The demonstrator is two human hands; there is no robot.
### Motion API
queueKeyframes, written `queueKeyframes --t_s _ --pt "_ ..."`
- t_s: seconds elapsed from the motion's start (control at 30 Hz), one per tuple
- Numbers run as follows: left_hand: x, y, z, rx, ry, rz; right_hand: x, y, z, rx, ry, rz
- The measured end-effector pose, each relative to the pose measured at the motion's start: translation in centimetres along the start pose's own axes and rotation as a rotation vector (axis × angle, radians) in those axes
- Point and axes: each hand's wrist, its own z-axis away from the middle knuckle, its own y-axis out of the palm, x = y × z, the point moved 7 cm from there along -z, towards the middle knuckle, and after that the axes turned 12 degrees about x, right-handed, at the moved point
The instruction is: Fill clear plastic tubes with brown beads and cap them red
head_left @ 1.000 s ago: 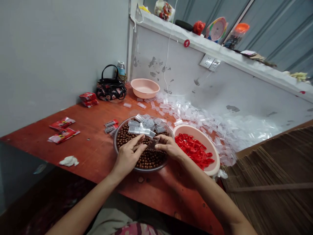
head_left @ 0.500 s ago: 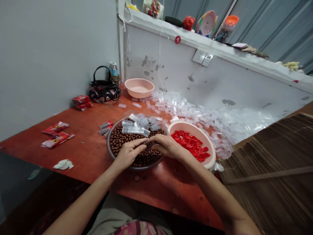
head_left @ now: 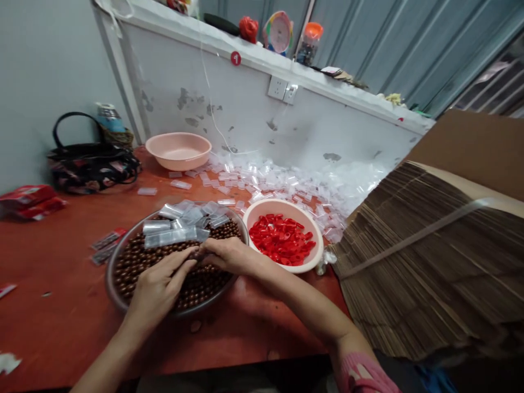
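Note:
My left hand (head_left: 161, 281) and my right hand (head_left: 225, 254) meet over a wide bowl (head_left: 112, 292) of small round brown balls (head_left: 135, 262). Fingers of both are closed together around a small dark, partly see-through thing, mostly covered by the fingertips, and I cannot make out what it is. Several clear plastic sleeves (head_left: 172, 236) lie piled on the balls just beyond my fingers. Right of this bowl, touching or nearly touching it, a pale pink basin (head_left: 317, 254) holds many red plastic pieces (head_left: 282, 237).
Loose clear plastic pieces (head_left: 262, 174) cover the table's back along the wall. An open cardboard box (head_left: 470, 142) with stacked brown sheets (head_left: 417, 262) stands right. At the back left are a pink basin (head_left: 180, 158) and a black handbag (head_left: 94, 169); red packets (head_left: 33, 202) lie left.
The view has swung right and closer, so the bowls and hands appear further left and more of the cardboard box shows. Both hands stay together over the brown balls.

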Motion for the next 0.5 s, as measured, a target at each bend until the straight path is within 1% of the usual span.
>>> queueKeyframes --t_s 0.1,0.17,0.23,0.3,0.37,0.43,0.5 --pt "-0.2 0.0 0.1 -0.020 0.036 -0.040 -0.2 0.4 -0.1 0.027 0.015 0.035" --pt "-0.5 -0.1 0.2 -0.050 0.055 -0.059 -0.4 0.3 0.1 0.040 0.062 0.078" --pt "-0.4 -0.4 0.3 -0.087 0.037 -0.066 -0.7 -0.1 0.5 0.023 0.126 0.093" --pt "0.1 -1.0 0.3 -0.122 -0.045 -0.047 -1.2 -0.9 1.3 -0.021 0.146 0.060" --pt "0.9 -1.5 0.3 -0.141 -0.195 0.026 -2.3 -2.2 2.3 -0.088 0.139 -0.003" --pt "1.6 -1.5 0.4 -0.134 -0.336 0.193 -4.4 -3.9 3.6 -0.171 0.191 -0.035" --pt "1.8 -0.9 0.7 -0.111 -0.416 0.470 -7.7 -5.1 5.0 -0.213 0.349 0.016"
